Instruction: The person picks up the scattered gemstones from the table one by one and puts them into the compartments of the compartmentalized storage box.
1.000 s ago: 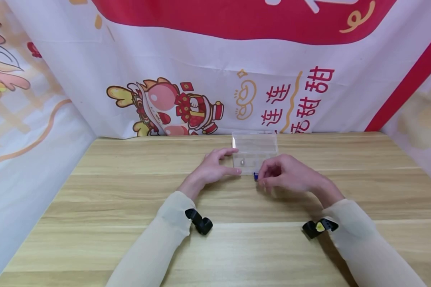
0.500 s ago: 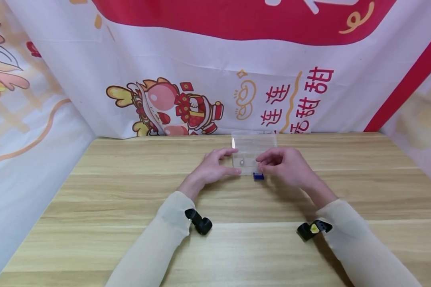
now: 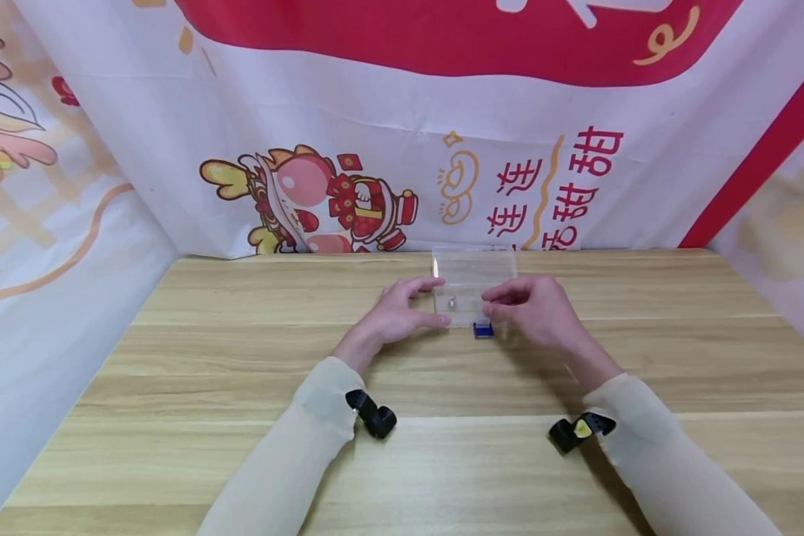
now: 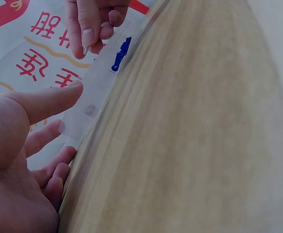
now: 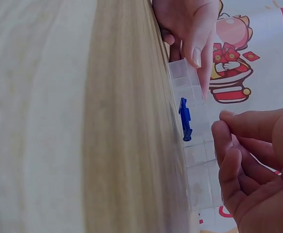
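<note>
A clear plastic compartment box (image 3: 465,316) stands at the back of the table with its lid (image 3: 476,266) raised. On its front side sits a blue latch (image 5: 185,119). My left hand (image 3: 400,311) rests at the box's left end, thumb at the front corner and index finger near the hinge side, fingers loosely extended. Over the right half of the box, my right hand (image 3: 536,309) pinches a tiny shiny piece (image 4: 86,50) between thumb and index finger; its kind cannot be told. A small silvery item (image 3: 452,303) lies in a left compartment.
The wooden table (image 3: 402,461) reaches back to a printed white and red cloth (image 3: 348,97) hanging right behind the box. Similar cloth hangs at the left and right sides. A black wrist camera (image 3: 375,418) sits on the left sleeve, another (image 3: 572,432) on the right.
My right hand has moved from in front of the latch up and back over the box's right side, uncovering the blue latch. The left hand has stayed in place.
</note>
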Action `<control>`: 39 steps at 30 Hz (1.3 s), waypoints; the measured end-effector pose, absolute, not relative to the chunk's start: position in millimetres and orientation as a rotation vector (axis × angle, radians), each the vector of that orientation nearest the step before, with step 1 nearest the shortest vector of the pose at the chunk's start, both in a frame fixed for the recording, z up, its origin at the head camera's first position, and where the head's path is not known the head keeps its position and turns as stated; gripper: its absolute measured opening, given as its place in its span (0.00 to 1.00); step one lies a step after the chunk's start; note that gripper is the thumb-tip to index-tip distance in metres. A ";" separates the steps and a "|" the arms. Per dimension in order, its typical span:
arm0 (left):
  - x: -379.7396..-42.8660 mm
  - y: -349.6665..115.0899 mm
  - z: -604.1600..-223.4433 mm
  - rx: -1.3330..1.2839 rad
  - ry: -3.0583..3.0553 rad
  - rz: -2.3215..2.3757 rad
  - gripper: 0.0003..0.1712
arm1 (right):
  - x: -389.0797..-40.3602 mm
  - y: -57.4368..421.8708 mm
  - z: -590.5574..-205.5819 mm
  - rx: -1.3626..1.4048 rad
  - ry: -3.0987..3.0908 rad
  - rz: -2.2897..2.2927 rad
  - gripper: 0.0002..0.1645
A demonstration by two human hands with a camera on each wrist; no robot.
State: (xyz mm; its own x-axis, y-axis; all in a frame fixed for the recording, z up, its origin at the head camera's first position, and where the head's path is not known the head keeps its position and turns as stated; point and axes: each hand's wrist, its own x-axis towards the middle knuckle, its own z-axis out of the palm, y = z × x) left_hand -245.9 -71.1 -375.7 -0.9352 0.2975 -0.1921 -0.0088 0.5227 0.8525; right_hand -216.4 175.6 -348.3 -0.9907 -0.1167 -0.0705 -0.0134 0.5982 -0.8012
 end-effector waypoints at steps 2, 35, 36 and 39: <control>-245.6 -70.9 -375.2 0.241 2.452 1.374 0.40 | -216.0 175.1 -348.0 -0.110 2.710 -1.338 0.16; -246.7 -70.3 -376.8 0.238 2.447 1.370 0.41 | -215.8 173.1 -349.8 -0.132 2.750 -1.184 0.15; -246.9 -70.5 -376.9 0.240 2.448 1.370 0.41 | -215.9 173.0 -349.9 -0.130 2.749 -1.182 0.15; -247.3 -70.9 -376.7 0.240 2.452 1.371 0.41 | -216.4 172.3 -350.2 -0.131 2.744 -1.186 0.16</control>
